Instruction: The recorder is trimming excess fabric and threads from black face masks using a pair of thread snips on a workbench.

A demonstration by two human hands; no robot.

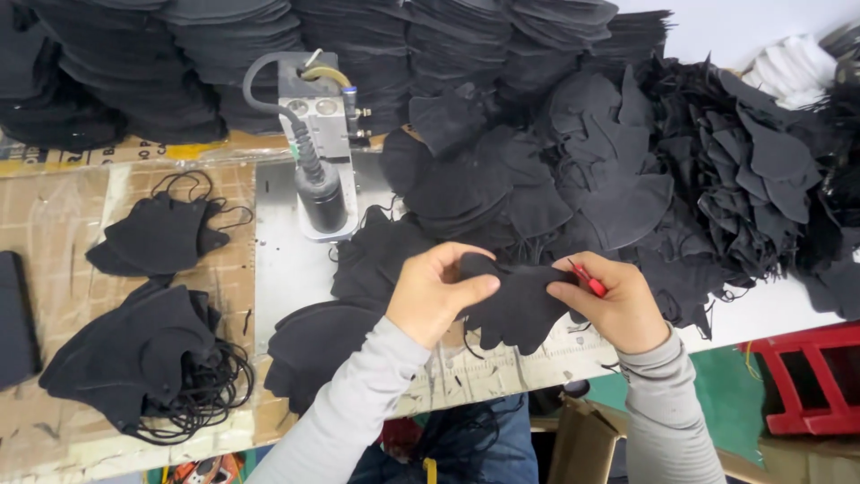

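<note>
Fingers of the left hand [436, 294] and right hand [616, 305] pinch a soft black fabric mask [517, 303] above the metal plate [287, 269]; the right also grips a thin red tool [587, 280]. Matte black masks [627, 170] heap behind.

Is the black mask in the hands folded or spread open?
Folded. The mask lies flat as one curved half between the left hand and right hand, not opened into a cup.
</note>
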